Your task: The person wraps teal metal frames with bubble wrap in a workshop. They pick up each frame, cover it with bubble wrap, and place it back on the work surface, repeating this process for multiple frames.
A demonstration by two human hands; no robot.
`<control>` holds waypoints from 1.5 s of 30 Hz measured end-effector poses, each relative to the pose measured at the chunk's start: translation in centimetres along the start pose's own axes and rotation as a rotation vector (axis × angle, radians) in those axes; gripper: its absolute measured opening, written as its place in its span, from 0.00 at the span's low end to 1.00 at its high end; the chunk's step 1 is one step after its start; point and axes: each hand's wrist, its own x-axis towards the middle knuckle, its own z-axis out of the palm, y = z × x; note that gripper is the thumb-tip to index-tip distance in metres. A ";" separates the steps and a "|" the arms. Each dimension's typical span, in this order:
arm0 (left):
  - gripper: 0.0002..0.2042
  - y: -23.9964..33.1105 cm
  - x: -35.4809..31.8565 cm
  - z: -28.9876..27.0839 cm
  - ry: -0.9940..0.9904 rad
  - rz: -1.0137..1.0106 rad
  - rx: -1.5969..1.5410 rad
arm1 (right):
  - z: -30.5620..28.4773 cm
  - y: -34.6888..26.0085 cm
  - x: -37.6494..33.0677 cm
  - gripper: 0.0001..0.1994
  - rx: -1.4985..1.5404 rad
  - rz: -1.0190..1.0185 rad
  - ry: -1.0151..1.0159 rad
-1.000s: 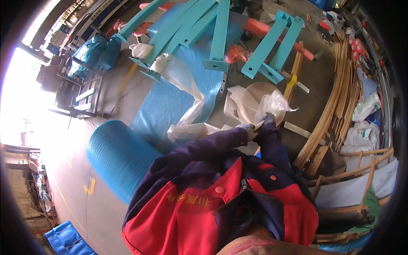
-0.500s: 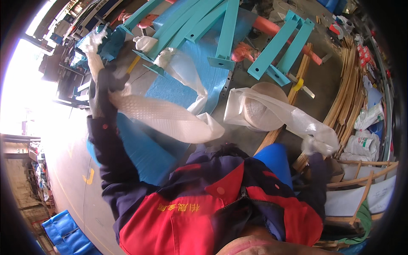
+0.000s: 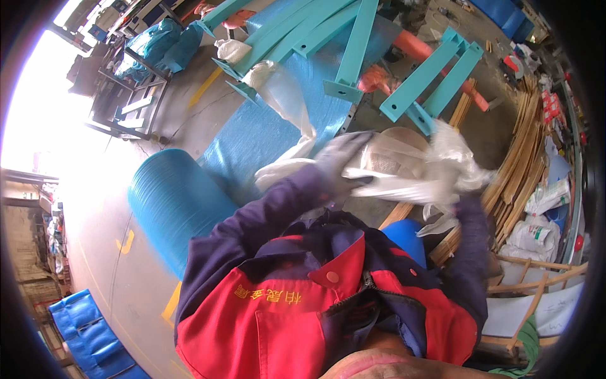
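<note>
My left hand, in a grey glove, reaches across in front of me with fingers and thumb apart at the near end of a whitish bubble wrap strip. My right hand is closed on a bunched part of that wrap; its fingers are mostly covered and blurred. Behind the strip stands a round roll of wrap, partly hidden. Another length of clear wrap trails from a teal steel beam down to beside my left sleeve.
A blue sheet lies under several teal beams, with an orange-red bar among them. A large blue ribbed cylinder stands at my left. Wooden strips and white sacks line the right. A metal rack stands far left.
My left hand has swung in from the far left to the middle, near the roll. The wrap at my right hand has bunched up and lifted. The blue cylinder at left shows more.
</note>
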 end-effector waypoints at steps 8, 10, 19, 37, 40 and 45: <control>0.21 -18.9 -32.5 2.4 0.155 -1.292 -0.174 | -17.7 19.0 -4.3 0.20 -0.462 0.514 0.307; 0.14 -18.9 -37.0 3.6 -0.113 -1.477 -0.123 | -14.3 21.0 -7.6 0.20 -0.447 0.591 0.224; 0.19 -23.5 -32.1 0.5 -0.033 -1.142 -0.318 | 20.7 6.1 -18.9 0.17 0.098 0.400 -0.573; 0.33 -69.1 -2.9 -21.0 0.429 -1.428 -1.335 | 71.3 -36.1 8.2 0.32 0.231 0.100 -0.680; 0.33 -70.9 0.7 -20.7 0.356 -1.473 -1.479 | 74.2 -37.4 11.0 0.42 -0.081 0.071 -0.683; 0.32 -72.1 6.3 -20.7 0.253 -1.459 -1.510 | 75.6 -39.4 13.1 0.48 -0.247 -0.029 -0.754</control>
